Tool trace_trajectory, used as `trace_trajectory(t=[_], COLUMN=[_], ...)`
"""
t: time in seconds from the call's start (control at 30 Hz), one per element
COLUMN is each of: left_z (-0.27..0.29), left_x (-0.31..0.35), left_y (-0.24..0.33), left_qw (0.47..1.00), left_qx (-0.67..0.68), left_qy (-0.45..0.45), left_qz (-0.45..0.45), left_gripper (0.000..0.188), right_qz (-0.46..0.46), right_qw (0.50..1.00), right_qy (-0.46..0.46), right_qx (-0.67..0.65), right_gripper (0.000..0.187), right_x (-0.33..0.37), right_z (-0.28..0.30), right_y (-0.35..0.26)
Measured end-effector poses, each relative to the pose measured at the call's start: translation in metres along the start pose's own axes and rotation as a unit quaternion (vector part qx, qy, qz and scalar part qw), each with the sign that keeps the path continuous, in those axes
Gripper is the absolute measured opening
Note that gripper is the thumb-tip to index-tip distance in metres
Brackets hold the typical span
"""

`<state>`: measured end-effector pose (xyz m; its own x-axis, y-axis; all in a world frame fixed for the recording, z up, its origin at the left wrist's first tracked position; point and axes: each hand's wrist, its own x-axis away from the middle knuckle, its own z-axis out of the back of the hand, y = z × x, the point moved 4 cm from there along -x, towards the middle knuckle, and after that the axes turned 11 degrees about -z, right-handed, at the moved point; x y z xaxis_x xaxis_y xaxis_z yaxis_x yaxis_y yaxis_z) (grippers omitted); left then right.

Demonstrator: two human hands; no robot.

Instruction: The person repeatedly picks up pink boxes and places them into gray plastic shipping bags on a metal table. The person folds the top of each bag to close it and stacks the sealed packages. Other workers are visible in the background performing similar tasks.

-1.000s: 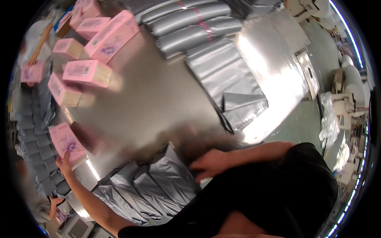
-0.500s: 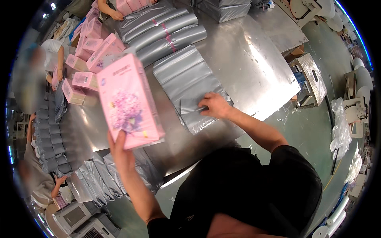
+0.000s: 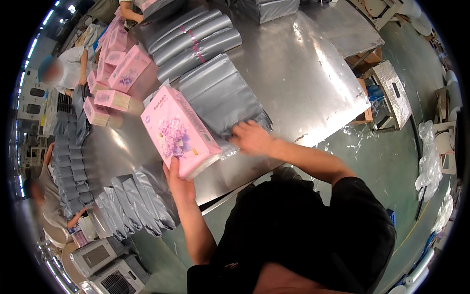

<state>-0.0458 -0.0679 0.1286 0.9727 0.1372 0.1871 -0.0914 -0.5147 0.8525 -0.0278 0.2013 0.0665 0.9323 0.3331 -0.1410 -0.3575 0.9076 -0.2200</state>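
Note:
My left hand (image 3: 180,179) grips the lower end of a pink tissue pack (image 3: 174,137) printed with flowers, its thumb on the front face. The pack is held tilted above the metal table, at the left side of a flat stack of grey plastic bags (image 3: 215,90). At the near edge of that stack is my right hand (image 3: 252,138), slightly blurred, its fingers curled closed on the top bag's edge. The fingertips are partly hidden against the dark plastic.
Rolled grey bags (image 3: 198,46) lie beyond the stack. More pink packs (image 3: 129,68) are piled at the far left, near co-workers. Filled grey bags (image 3: 137,203) line the near left table edge. The bare metal table (image 3: 293,83) extends right; a metal step stool (image 3: 391,95) stands beyond it.
My left hand has brought the pink pack right and closer to the bag stack. My right hand has shifted slightly left, and the bag flap it pinched no longer lies folded in view.

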Motion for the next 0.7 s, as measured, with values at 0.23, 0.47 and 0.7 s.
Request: trace_trajectory(t=[0.23,0.47,0.7], left_z=[-0.024,-0.087,-0.097], left_x=[0.058,0.076,-0.080], left_y=[-0.043,-0.040,-0.093], left_qw=[0.992,0.719,0.647], left_qx=[-0.116,-0.553,-0.622], left_qy=[-0.037,-0.343,-0.430], left_qz=[-0.047,-0.245,-0.098], left_gripper=[0.070,0.062,0.033], right_qz=[-0.214,-0.366,-0.369], right_qw=[0.770,0.460,0.579], right_qy=[-0.275,-0.029,-0.039], right_qx=[-0.534,-0.809,-0.726], right_gripper=[0.075,0.090,0.091], right_x=[0.071,0.116,0.130], right_z=[0.017,0.021,0.009], right_y=[0.040,0.041,0.041])
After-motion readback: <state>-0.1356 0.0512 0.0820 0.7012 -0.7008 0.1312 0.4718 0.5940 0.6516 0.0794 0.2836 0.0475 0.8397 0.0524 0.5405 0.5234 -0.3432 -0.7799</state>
